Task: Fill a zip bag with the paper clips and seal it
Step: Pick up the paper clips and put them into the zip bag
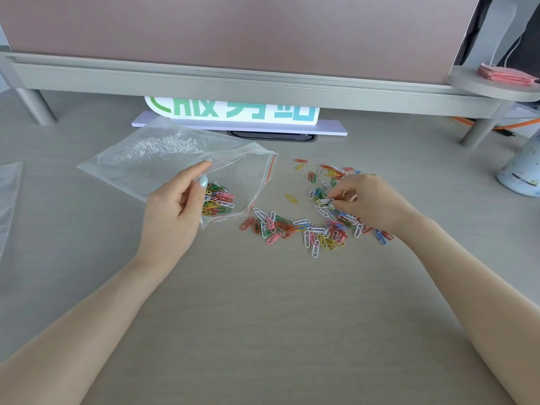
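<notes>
Clear zip bag (163, 159) gripped by left hand (172, 211); right hand (368, 200) pinching loose paper clips (292, 229).

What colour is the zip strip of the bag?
Red, on the zip bag's open mouth; head view.

On the desk (263, 302), the left hand (172, 211) pinches the open mouth of a clear zip bag (152, 159) holding a small heap of coloured clips. To its right, the right hand (368, 200) pinches among loose paper clips (295, 226) scattered near the bag.

multicoloured paper clips (315, 226), clear red-striped zip bag (163, 159)
</notes>
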The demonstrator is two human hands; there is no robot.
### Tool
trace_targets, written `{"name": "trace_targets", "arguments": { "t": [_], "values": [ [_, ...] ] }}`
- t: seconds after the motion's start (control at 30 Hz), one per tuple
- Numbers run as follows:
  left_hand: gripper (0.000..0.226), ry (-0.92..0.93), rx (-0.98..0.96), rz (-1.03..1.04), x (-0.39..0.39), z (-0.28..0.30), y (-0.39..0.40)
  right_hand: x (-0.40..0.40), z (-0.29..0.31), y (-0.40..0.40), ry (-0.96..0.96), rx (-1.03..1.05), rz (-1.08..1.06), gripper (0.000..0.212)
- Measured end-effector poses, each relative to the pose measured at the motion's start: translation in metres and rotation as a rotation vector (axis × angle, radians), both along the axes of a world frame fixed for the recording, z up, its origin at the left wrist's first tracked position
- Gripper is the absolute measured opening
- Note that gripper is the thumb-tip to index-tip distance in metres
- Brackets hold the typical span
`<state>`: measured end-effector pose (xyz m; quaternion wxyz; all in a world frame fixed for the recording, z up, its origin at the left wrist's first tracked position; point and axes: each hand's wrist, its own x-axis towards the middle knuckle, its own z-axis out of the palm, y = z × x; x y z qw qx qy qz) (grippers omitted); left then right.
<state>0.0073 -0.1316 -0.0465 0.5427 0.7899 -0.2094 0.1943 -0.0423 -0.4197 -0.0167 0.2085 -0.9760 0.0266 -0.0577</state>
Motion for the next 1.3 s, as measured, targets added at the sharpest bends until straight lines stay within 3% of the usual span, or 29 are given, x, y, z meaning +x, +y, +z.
{"name": "trace_targets", "arguments": {
  "t": [0.43,0.7,0.83,0.97,1.13,1.3],
  "values": [
    [0.031,-0.003,-0.015,-0.021,0.004,-0.002,-0.001,0.002,0.007,0.001,-0.001,0.491,-0.14,0.01],
    [0.034,-0.013,-0.028,-0.032,0.005,-0.003,-0.002,0.014,0.015,0.03,-0.006,0.721,-0.046,0.01],
    [0.035,-0.011,-0.035,-0.026,0.005,-0.002,-0.001,0.03,0.013,0.073,0.055,0.675,0.081,0.01],
    [0.035,-0.026,-0.027,-0.022,0.004,0.0,0.0,0.055,0.003,0.118,-0.048,0.468,0.145,0.012],
    [0.036,-0.024,-0.022,-0.012,0.004,0.0,0.0,0.082,-0.007,0.154,-0.112,0.261,0.213,0.034],
    [0.032,-0.049,-0.018,-0.029,0.003,0.002,-0.001,0.095,-0.013,0.165,-0.122,0.234,0.2,0.015]
  ]
}}
